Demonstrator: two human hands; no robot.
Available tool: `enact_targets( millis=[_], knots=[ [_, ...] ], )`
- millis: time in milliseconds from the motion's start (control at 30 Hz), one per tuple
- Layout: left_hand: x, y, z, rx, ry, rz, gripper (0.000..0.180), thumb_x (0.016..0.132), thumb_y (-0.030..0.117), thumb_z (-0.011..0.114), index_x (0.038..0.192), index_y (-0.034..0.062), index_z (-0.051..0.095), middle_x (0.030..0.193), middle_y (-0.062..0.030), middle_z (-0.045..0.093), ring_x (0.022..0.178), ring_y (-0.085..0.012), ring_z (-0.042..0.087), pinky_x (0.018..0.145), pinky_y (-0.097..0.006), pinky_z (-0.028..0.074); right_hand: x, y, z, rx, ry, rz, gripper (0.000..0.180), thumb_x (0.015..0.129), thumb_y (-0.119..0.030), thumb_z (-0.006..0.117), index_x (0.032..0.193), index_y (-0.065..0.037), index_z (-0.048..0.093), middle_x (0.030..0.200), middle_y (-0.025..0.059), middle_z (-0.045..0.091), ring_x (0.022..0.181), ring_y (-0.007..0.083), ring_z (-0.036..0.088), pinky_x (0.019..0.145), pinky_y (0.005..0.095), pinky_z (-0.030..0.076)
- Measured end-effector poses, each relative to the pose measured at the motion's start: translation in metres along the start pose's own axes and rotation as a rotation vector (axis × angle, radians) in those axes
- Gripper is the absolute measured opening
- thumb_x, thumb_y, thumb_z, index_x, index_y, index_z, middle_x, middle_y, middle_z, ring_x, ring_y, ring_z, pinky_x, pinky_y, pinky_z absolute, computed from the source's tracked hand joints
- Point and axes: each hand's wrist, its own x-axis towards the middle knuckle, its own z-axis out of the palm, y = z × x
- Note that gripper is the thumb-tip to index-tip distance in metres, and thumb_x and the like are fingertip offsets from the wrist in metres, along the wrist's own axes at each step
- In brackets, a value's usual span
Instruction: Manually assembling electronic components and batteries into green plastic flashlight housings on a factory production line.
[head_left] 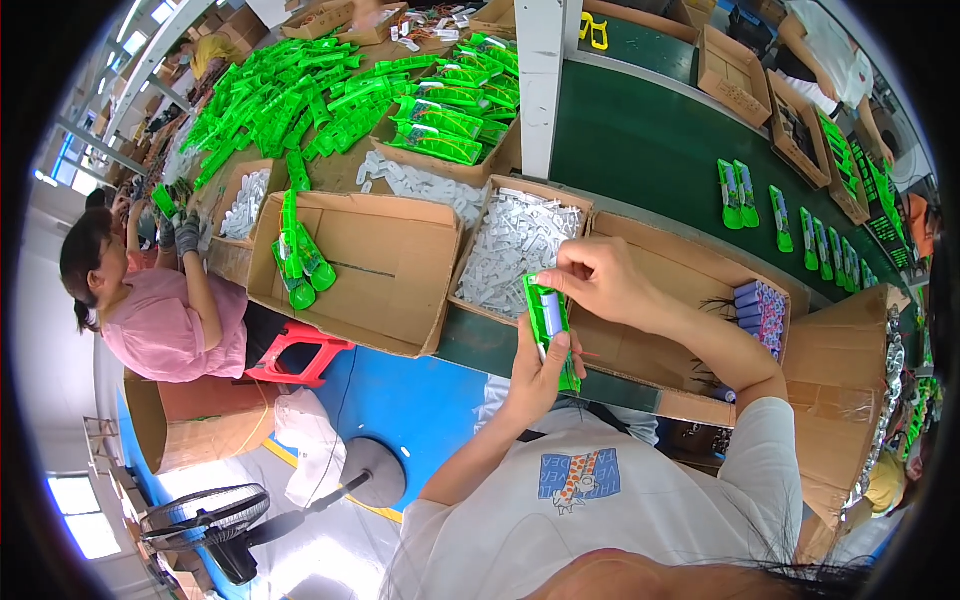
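over cardboard boxes [640, 350], left hand [540, 375] grips green case [551, 322], right fingers [560, 280] atop.

A long dark-green conveyor belt [640, 150] carries green plastic pieces [738, 195] along its far edge; open brown cardboard boxes [385, 265] line its near edge.

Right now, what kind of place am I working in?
Most likely a factory assembly line. A green conveyor belt carries green plastic pieces, cardboard boxes of parts crowd the bench, and your left hand holds a green casing while your right hand fits it.
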Motion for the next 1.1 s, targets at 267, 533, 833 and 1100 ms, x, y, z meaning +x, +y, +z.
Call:
enact_targets(
  millis=[267,533,833,1100],
  knots=[
    [0.012,0.010,0.003,-0.162,-0.179,-0.080,0.038,0.101,0.024,0.046,0.126,0.0061,0.023,0.088,-0.0087,0.054,0.068,-0.0160,0.061,0.074,-0.035,0.054,0.003,0.003,-0.012,0.021,-0.032,0.028,0.012,0.089,-0.013,0.067,0.092,-0.001,0.064,0.083,0.0079,0.066,0.074,0.0118,0.062,0.065,0.0270,0.050],
    [0.086,0.128,-0.280,1.206,1.128,0.573,0.028,0.091,0.020,0.062,0.108,-0.0021,0.060,0.100,-0.0171,0.065,0.089,-0.0319,0.064,0.079,-0.041,0.051,0.044,0.298,-0.259,-0.878,0.565,0.102,0.030,0.099,-0.029,0.049,0.111,-0.007,0.065,0.092,0.0227,0.063,0.082,0.0374,0.066,0.067,0.0410,0.052],
    [0.104,0.073,-0.306,1.338,0.700,-0.047,0.087,0.081,0.050,0.067,0.143,0.0006,0.031,0.123,-0.0342,0.048,0.117,-0.0484,0.049,0.098,-0.048,0.042,0.003,0.391,-0.265,-0.542,0.288,0.342,0.022,0.090,-0.018,0.060,0.109,-0.007,0.063,0.100,0.0150,0.062,0.096,0.0308,0.060,0.086,0.0381,0.048],
    [0.042,0.080,-0.153,1.564,0.534,0.483,0.051,0.073,0.018,0.072,0.116,0.0021,0.051,0.136,-0.0263,0.043,0.126,-0.0500,0.040,0.104,-0.053,0.036,0.000,0.169,-0.174,-0.719,0.311,0.070,0.023,0.081,-0.010,0.067,0.104,-0.009,0.063,0.106,0.0135,0.061,0.103,0.0346,0.056,0.090,0.0416,0.045]
  ],
)
